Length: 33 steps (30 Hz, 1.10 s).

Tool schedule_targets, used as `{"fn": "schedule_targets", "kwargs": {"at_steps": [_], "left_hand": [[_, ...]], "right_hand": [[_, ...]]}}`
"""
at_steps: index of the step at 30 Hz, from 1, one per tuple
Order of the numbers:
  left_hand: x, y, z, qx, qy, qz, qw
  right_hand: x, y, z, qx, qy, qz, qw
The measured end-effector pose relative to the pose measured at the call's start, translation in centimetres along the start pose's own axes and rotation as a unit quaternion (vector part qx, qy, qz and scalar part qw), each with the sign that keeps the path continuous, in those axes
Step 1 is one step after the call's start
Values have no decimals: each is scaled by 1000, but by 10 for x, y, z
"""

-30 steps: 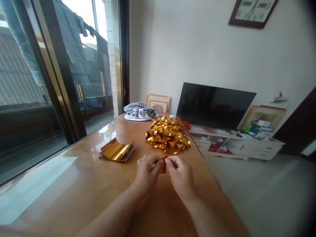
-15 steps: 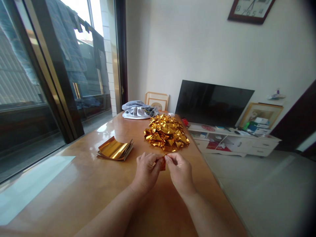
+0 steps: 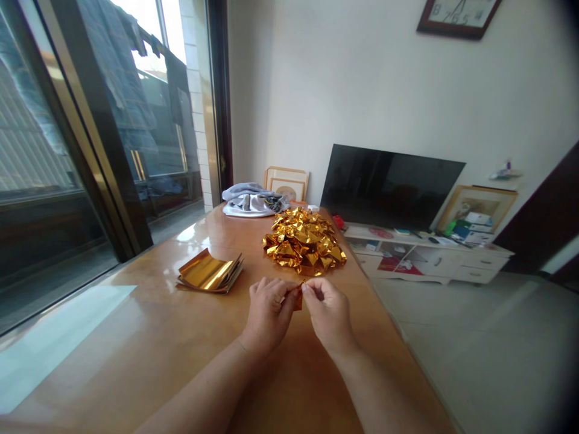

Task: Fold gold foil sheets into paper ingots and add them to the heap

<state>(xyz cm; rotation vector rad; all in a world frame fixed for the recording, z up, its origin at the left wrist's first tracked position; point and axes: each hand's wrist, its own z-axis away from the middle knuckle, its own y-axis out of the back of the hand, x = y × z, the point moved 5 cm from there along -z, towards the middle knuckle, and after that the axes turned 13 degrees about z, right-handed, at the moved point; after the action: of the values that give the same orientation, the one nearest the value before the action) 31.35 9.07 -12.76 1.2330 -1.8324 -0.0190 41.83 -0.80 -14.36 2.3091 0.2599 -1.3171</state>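
Head view. Both bare hands worked near the middle of the worktop (image 3: 181, 349), toward its right edge. The left hand (image 3: 269, 307) was clamped on a small piece of gold foil (image 3: 298, 302), thumb to the near side, fingers curled over the far side. The right hand (image 3: 329, 310) was pinched on the upper right end of the same foil, thumb and forefinger pressed together. The hands were close to each other, fingertips nearly meeting at the foil. The foil's lower part hung out below the fingertips; its folds were mostly hidden by the fingers, so its shape could not be told.

Just beyond the hands, slightly right: a heaped pile (image 3: 305, 244) of crumpled-looking gold pieces. Left of the pile and apart from it: a stack (image 3: 208, 272) of gold sheets, the top one curled up at its edges. At the far end of the worktop, left of and behind the pile: a bundle of grey cloth (image 3: 253, 202). Frames (image 3: 289, 181) leaned beyond it.

Far right, past the worktop: a dark television (image 3: 391, 188) above a low white cabinet (image 3: 438, 262). A clock (image 3: 458, 18), cut by the upper border, was mounted on the wall (image 3: 362, 78).
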Motion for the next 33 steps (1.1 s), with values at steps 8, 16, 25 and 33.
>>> {"fn": "schedule_targets", "kwargs": {"at_steps": [8,16,25,33], "left_hand": [[-4,-2,0,-25,-5,5,1000],[-8,-4,0,-36,-3,51,998],[-23,-12,0,-59,125,306,942],[-21,-20,3,-99,233,519,817]], "right_hand": [[11,-4,-3,-24,-88,-131,987],[12,-3,-5,-65,-91,-154,982],[14,2,-9,-63,-78,-127,987],[7,7,-10,-117,-110,-173,972]]}}
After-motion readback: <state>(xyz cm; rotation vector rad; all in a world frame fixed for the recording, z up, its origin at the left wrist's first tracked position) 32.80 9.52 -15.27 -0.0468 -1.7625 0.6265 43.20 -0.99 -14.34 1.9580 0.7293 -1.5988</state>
